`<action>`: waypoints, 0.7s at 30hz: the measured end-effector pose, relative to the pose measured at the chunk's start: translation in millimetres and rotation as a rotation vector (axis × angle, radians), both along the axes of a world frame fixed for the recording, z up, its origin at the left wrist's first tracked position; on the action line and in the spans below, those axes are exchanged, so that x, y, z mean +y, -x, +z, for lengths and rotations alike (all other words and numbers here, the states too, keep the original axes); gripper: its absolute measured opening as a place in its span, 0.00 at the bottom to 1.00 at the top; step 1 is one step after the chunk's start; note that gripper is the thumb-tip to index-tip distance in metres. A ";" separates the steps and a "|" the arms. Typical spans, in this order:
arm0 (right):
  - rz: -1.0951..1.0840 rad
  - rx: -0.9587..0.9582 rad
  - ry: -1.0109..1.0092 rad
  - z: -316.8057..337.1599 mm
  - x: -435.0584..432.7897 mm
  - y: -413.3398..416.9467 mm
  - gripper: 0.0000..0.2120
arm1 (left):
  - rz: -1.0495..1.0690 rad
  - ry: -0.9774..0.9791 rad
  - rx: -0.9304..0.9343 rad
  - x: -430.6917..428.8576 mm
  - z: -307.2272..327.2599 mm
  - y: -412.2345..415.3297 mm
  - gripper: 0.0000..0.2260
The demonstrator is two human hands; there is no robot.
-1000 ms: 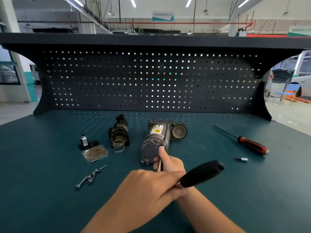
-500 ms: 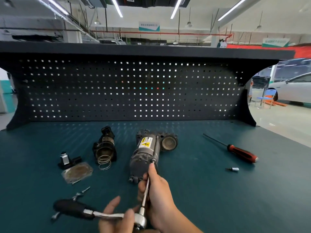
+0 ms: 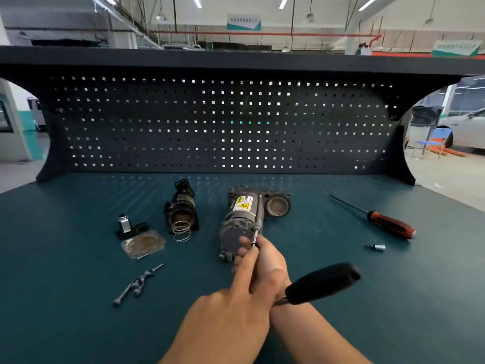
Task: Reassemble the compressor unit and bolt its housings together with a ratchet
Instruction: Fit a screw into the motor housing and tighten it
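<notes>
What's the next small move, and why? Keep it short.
Probably sweep the ratchet leftward for a tightening stroke: its handle points right, the left hand grips it, and the right hand pinches the extension bar against the compressor motor's long bolt.

Head-worn wide view, forward and down onto the workbench [image 3: 78, 324]

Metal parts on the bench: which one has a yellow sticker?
The grey cylindrical motor unit in the middle; the black housing with the wire spring left of it has none.
</notes>
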State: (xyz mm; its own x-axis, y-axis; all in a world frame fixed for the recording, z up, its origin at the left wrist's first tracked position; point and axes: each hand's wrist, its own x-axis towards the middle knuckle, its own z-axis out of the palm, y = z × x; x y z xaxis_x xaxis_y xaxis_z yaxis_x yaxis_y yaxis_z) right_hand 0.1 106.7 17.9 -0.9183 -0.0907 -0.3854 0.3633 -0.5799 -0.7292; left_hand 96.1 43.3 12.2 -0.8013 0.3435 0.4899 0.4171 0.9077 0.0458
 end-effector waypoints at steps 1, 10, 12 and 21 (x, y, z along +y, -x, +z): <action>-0.009 -0.001 -0.010 -1.0 1.7 0.1 0.16 | 0.000 -0.070 -0.053 -0.2 -0.1 1.0 0.16; 0.011 0.008 0.201 1.3 -2.7 -9.5 0.17 | 0.187 -1.049 -0.231 -9.1 -26.3 3.1 0.08; 0.018 0.000 0.266 -0.4 -1.2 -8.4 0.18 | 0.127 -1.463 -0.566 -10.9 -26.6 5.2 0.12; 0.037 0.039 0.354 -8.9 -1.8 -4.8 0.19 | 0.087 -1.405 -0.482 2.6 -33.0 2.2 0.07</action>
